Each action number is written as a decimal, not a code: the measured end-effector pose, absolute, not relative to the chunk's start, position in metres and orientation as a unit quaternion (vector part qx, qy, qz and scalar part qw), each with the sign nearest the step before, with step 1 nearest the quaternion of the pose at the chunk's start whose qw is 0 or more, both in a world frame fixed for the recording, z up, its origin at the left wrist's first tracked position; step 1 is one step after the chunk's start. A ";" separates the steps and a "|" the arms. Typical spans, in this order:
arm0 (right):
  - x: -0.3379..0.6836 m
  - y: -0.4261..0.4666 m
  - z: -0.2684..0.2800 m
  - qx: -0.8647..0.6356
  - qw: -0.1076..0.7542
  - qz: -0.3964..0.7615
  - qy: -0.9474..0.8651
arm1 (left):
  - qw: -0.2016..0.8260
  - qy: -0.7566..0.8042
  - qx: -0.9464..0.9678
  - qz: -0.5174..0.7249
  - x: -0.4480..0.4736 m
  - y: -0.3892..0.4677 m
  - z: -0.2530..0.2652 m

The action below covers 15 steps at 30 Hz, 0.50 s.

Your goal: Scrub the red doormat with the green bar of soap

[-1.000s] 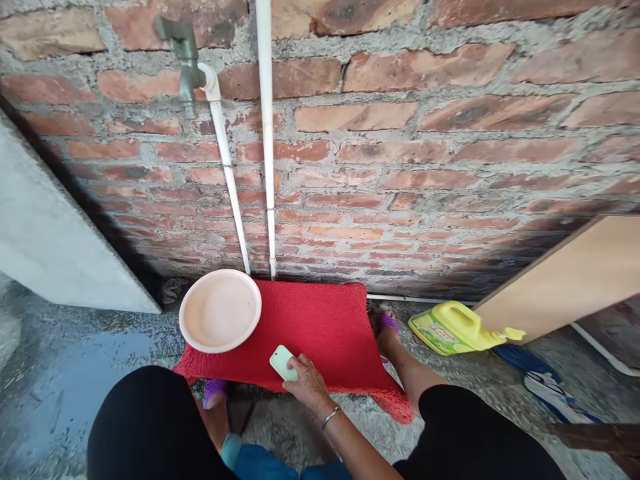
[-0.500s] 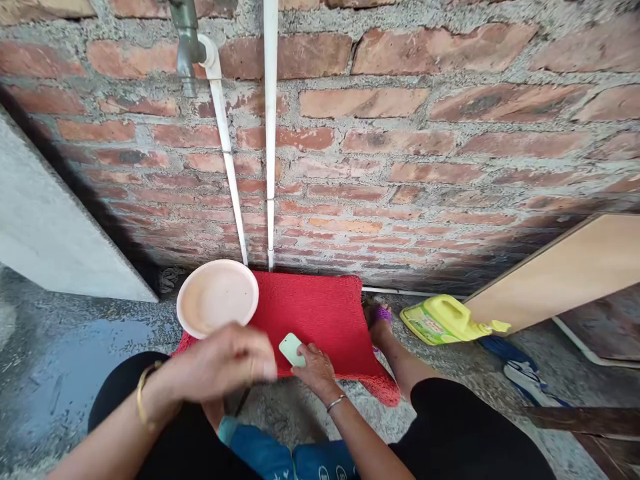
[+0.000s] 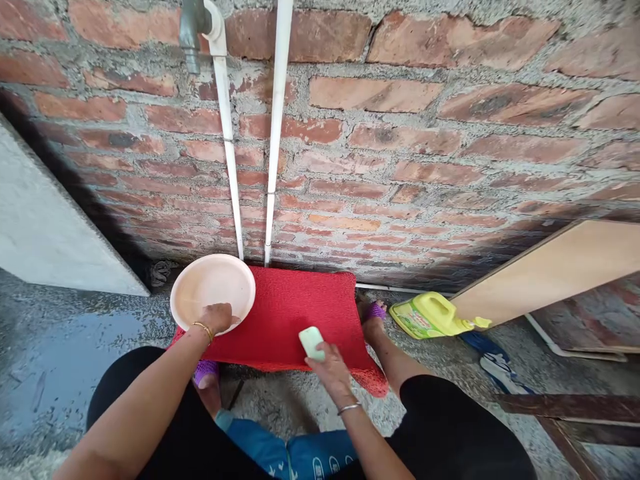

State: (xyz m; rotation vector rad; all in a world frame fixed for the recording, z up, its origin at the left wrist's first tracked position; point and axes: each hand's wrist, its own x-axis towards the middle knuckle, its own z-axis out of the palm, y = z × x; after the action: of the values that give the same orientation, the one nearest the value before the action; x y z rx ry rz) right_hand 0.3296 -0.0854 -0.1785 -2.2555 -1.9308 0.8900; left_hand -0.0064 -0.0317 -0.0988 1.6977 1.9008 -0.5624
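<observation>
My right hand is closed on a pale green bar of soap, holding it over the front part of a red textured cloth. Inside the pale pink basin, near its front right side, is my left hand, its back upward. The thumb points out apart from the other fingers, whose tips are hidden below the hand. I see nothing held in it. The basin stands on the left end of the red cloth.
A yellow detergent jug lies on its side to the right, near a leaning tan board. Ahead, a tap and white pipes run along the brick wall. A grey slab leans at left; the floor beside it is wet.
My left hand has moved from above the cloth's front edge, left of the soap, into the basin. My right hand has shifted slightly right with the soap.
</observation>
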 end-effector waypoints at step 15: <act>0.412 -0.084 -0.151 -0.845 -0.104 0.239 -0.466 | 0.276 0.641 0.680 -0.226 0.011 -0.040 -0.127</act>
State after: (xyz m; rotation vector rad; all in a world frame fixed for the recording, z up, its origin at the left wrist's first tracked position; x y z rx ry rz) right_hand 0.4117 -0.0838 -0.1506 -2.8479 -1.5710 0.8036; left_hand 0.0110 -0.0397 -0.1271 1.8254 1.7216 -0.6074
